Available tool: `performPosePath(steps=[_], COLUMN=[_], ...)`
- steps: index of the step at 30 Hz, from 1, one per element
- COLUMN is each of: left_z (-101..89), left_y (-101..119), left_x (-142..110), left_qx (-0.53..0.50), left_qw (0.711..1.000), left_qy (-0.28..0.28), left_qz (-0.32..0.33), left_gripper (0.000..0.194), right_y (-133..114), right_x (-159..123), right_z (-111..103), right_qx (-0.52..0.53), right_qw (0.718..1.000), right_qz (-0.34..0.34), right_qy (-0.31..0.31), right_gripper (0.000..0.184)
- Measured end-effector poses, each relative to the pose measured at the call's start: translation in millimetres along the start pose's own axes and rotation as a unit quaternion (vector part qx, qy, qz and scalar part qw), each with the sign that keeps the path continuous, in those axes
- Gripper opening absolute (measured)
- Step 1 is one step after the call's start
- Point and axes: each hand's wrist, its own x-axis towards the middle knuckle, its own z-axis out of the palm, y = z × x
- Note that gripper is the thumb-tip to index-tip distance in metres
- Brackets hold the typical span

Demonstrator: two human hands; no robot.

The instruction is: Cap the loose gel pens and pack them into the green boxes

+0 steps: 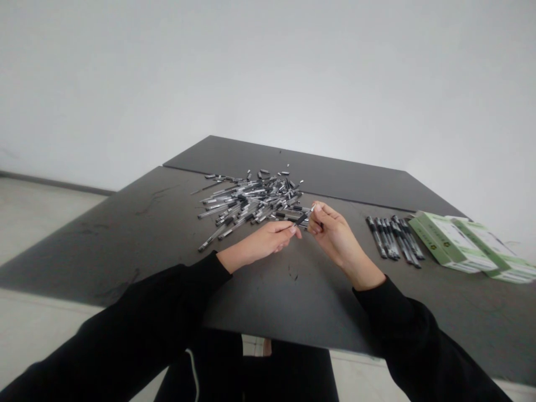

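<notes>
Between my hands is a pen with a black grip, tilted up toward the right. My left hand is closed around its lower end, fingers pointing right. The fingertips of my right hand pinch its upper end, where a small pale tip shows; whether they also hold a separate small part I cannot tell. Just beyond both hands spreads a loose pile of clear and black pens, with small black caps scattered along its far side.
To the right, several pens lie side by side in a row. Beside them are two green and white boxes, near the right edge of the dark table. A seam crosses the tabletop behind the pile, and a pale wall stands beyond.
</notes>
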Motion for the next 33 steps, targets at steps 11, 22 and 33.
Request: performPosePath(steps=[11,22,33], left_z=[2.9,1.1,-2.5], left_y=[9.1,10.0,6.8], left_x=[-3.8,-3.2,-1.2], left_qx=[-0.172,-0.136,-0.132], left_qw=[0.982,0.986,0.984], left_qy=[0.010,0.079,0.088], left_qz=[-0.082,-0.052,-0.083], left_gripper=[0.034,0.038,0.044], right_y=[6.2,3.6,6.6], right_x=[-5.1,-5.0,-5.2], right_z=[6.0,3.5,2.7], right_qx=[-0.100,-0.110,-0.109], right_qw=[0.993,0.991,0.991], right_qz=[-0.066,-0.080,-0.068], right_qy=[0.015,0.016,0.026], right_gripper=[0.033,0.028,0.030])
